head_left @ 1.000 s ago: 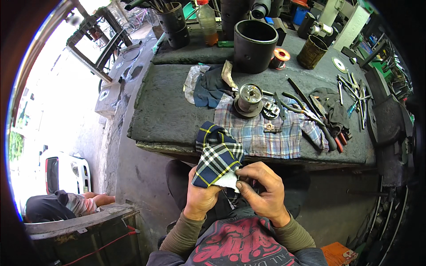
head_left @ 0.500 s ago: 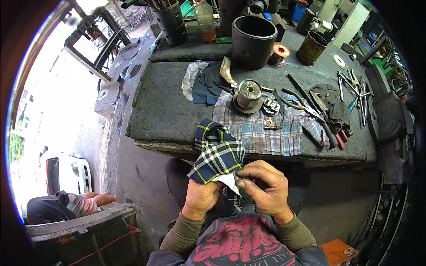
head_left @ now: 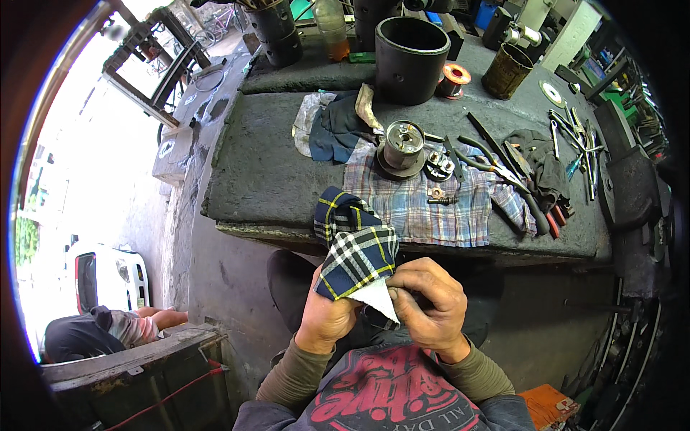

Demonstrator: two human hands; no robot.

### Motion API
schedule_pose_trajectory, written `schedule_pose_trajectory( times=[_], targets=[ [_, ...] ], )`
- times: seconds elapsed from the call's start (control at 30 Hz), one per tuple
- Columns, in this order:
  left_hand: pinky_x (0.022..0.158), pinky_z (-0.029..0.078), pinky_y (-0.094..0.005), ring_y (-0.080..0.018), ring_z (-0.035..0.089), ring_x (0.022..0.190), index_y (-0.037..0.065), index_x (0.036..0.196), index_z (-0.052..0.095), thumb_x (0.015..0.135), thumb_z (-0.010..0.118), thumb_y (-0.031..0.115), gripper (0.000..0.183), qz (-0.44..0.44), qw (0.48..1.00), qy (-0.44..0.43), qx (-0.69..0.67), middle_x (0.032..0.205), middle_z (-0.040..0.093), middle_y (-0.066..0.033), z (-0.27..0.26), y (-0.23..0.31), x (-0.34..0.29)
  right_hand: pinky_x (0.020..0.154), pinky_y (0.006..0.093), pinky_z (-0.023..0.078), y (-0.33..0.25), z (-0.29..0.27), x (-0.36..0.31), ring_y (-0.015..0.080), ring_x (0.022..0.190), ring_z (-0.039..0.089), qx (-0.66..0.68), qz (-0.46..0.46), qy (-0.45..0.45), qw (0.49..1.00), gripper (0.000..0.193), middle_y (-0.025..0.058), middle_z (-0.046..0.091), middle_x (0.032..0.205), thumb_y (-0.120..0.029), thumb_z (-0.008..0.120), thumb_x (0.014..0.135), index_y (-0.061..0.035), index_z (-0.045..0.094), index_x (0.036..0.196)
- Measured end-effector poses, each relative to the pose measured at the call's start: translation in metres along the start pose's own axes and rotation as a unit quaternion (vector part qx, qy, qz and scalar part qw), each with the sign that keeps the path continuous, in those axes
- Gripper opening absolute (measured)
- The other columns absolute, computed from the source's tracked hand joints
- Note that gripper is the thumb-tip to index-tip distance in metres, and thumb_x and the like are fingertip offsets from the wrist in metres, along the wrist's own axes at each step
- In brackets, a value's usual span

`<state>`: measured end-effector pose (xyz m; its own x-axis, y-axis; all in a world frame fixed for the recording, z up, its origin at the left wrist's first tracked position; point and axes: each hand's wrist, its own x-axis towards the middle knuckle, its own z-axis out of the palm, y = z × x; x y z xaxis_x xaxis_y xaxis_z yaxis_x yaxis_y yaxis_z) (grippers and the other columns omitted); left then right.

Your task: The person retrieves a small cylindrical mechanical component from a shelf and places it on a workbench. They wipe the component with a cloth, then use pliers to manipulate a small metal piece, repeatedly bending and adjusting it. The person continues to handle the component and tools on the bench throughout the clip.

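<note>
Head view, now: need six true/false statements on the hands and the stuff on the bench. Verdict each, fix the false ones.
1. The left hand holds the navy checked cloth. True.
2. The right hand grips the pliers. False: it is at the edge of the navy checked cloth; whether it pinches it is hard to tell.
3. The metal drum-shaped part stands on the pale plaid cloth. True.
4. The wire spool is left of the large black pot. False: it is to the pot's right.
5. The rusty can is right of the wire spool. True.
6. The bottle is full of liquid. False: the amber liquid shows only near its bottom.
</note>
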<state>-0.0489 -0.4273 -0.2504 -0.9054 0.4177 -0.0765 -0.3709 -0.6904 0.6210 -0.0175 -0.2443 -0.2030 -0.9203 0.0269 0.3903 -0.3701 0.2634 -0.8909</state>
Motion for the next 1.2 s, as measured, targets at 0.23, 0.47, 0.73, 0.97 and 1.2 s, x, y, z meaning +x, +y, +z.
schedule_pose_trajectory(
  times=[0.23,0.47,0.73,0.97,1.2],
  targets=[
    [0.097,0.061,-0.0382,-0.0242,0.072,0.113,-0.003,0.133,0.063,0.102,0.064,0.0,0.032,0.014,0.994,0.041,0.101,0.125,0.071,-0.0132,0.003,-0.007,-0.004,0.073,0.0287,0.047,0.005,0.006,-0.004,0.0131,0.084,0.06,0.36,0.257,0.045,0.896,0.015,0.0071,0.068,0.098,-0.005,0.078,0.094,0.0061,0.076,0.103],
    [0.094,0.058,-0.0334,-0.0197,0.073,0.106,-0.001,0.124,0.07,0.088,0.073,-0.01,0.037,0.08,0.974,0.067,0.2,0.117,0.076,-0.0093,0.008,-0.006,-0.006,0.075,0.0248,0.05,0.008,0.009,-0.007,0.0098,0.086,0.063,0.449,0.273,0.044,0.849,0.013,0.0068,0.069,0.1,0.001,0.077,0.094,0.0043,0.076,0.106],
    [0.104,0.058,-0.0411,-0.0265,0.069,0.121,-0.003,0.137,0.062,0.1,0.068,0.002,0.038,0.063,0.987,0.005,0.15,0.13,0.07,-0.0137,-0.008,-0.005,-0.008,0.074,0.0264,0.05,0.003,0.0,-0.001,0.012,0.084,0.063,0.138,0.13,-0.015,0.982,0.012,0.0068,0.069,0.097,0.0,0.08,0.088,0.0011,0.077,0.1],
    [0.097,0.059,-0.0322,-0.0164,0.071,0.112,0.001,0.135,0.064,0.099,0.074,0.007,0.038,-0.038,0.998,0.039,-0.022,0.123,0.072,-0.0069,0.007,0.001,0.0,0.074,0.028,0.051,0.006,0.007,-0.007,0.013,0.085,0.064,0.214,0.152,-0.007,0.965,0.013,0.0066,0.069,0.096,-0.003,0.083,0.089,0.0014,0.077,0.099],
    [0.093,0.057,-0.029,-0.0145,0.073,0.106,-0.001,0.122,0.073,0.094,0.075,-0.002,0.028,0.021,0.99,0.042,0.135,0.116,0.077,-0.0067,0.005,0.0,0.0,0.074,0.0274,0.051,0.008,0.005,-0.007,0.0119,0.084,0.062,0.363,0.243,0.025,0.899,0.011,0.0052,0.068,0.095,-0.001,0.082,0.09,0.0027,0.077,0.098]
  ],
)
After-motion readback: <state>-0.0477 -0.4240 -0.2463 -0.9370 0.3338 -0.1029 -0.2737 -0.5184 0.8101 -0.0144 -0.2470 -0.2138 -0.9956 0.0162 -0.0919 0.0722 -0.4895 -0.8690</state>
